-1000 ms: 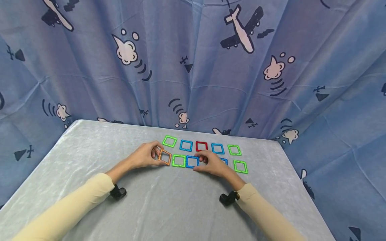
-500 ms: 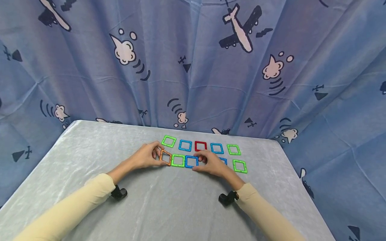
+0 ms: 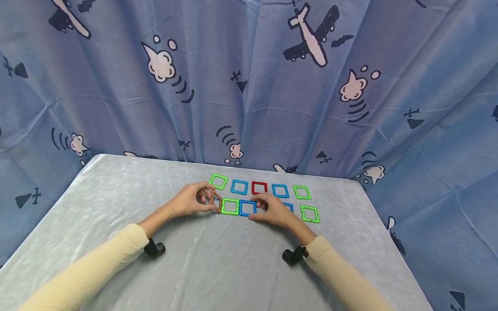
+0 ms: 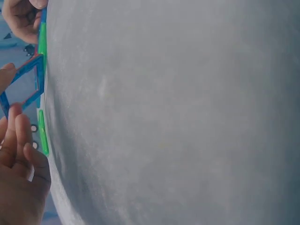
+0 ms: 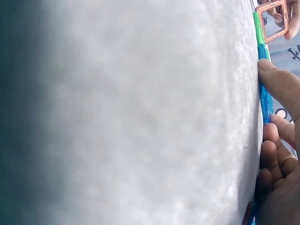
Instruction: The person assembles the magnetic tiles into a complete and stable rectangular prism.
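My left hand (image 3: pixel 192 201) pinches an orange square magnetic tile (image 3: pixel 221 206), an open frame tilted steeply up from the table. Its right edge meets, or nearly meets, a flat green square tile (image 3: pixel 230 213). In the left wrist view the raised tile (image 4: pixel 41 75) looks blue; the right wrist view shows it orange. A blue square tile (image 3: pixel 240 208) lies flat on the green one's right. My right hand (image 3: pixel 276 211) holds that blue tile between thumb and finger at its near and far edges. Another blue tile (image 3: pixel 289 206) is partly hidden behind this hand.
Behind, a row of flat tiles runs green (image 3: pixel 219 182), blue (image 3: pixel 239 187), red (image 3: pixel 259 187), blue (image 3: pixel 280 190) and green (image 3: pixel 302 192). One more green tile (image 3: pixel 310 214) lies at right. A pale cloth covers the table (image 3: pixel 218 268); a patterned curtain (image 3: pixel 210 86) hangs behind it.
The left hand has brought the orange tile slightly right, up to the green tile, and tipped it more steeply upright. The right hand keeps its place on the blue tile.
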### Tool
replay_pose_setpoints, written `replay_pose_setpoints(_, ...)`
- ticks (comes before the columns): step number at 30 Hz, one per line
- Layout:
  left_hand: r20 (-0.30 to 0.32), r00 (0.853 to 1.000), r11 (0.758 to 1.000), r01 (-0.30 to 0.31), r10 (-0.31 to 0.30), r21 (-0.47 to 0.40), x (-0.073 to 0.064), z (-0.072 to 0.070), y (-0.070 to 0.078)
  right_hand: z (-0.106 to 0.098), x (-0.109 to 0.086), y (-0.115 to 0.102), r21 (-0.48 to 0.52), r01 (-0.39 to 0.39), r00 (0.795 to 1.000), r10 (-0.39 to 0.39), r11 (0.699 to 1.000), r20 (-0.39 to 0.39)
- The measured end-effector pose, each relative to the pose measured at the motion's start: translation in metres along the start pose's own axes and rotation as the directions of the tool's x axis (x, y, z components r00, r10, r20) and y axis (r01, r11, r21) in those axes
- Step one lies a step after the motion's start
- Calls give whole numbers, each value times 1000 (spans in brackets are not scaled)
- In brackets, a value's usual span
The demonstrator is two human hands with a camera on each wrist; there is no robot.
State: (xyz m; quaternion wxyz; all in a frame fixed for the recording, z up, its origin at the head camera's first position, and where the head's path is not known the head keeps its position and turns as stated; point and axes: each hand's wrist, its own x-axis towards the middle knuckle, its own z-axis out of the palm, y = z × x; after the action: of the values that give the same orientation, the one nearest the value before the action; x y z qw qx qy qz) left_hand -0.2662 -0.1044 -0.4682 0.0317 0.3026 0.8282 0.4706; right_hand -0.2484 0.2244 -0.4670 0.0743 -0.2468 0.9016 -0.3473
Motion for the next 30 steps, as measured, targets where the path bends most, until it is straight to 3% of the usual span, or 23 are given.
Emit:
replay_pose_setpoints(15, -12, 999, 999, -34, 34, -32, 2, 4, -1, -1, -1, -3, 17, 0, 1000, 0, 1000, -3)
replay_pose_setpoints(30, 0, 1000, 994, 4, -4, -108, 5, 9, 2, 0, 0, -3, 17, -15, 1000, 15, 1000, -10)
